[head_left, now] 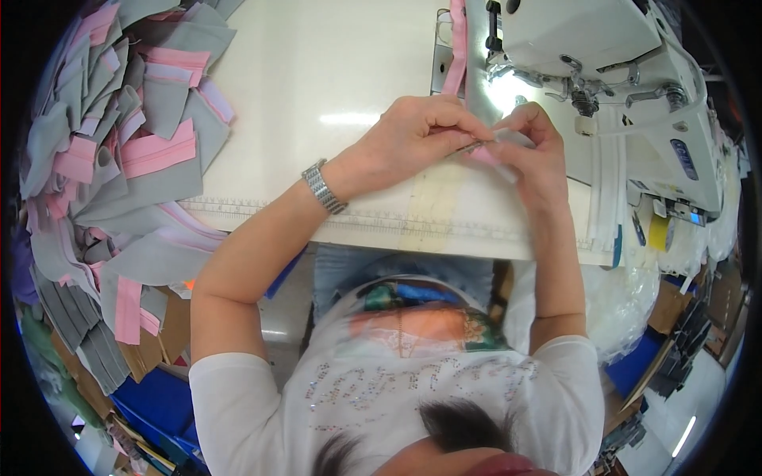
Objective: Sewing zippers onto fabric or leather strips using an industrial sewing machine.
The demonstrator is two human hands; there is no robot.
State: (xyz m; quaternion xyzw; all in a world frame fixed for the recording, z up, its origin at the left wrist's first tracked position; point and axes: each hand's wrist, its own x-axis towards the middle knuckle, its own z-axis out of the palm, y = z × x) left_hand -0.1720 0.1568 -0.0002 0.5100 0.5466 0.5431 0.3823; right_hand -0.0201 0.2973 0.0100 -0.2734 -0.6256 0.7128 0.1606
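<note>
Both my hands meet above the front of the white table, near the sewing machine. My left hand (pixel 417 139), with a metal watch (pixel 324 187) on its wrist, is closed; its thumb and forefinger pinch a thin, dark, narrow piece too small to name. My right hand (pixel 540 155) is closed too, its thumb and fingers pinching a small pink and white piece (pixel 482 155) that looks like fabric. The fingertips nearly touch and hide part of what lies between them. Beyond them, a pink strip (pixel 456 55) runs along the machine's plate.
A white sewing machine (pixel 587 47) with its lamp lit stands at the right. Grey fabric pieces with pink strips (pixel 159 151) are heaped at the left and hang over the edge. A ruler scale (pixel 365 226) lines the table's front. Clear plastic (pixel 627 309) hangs at the right.
</note>
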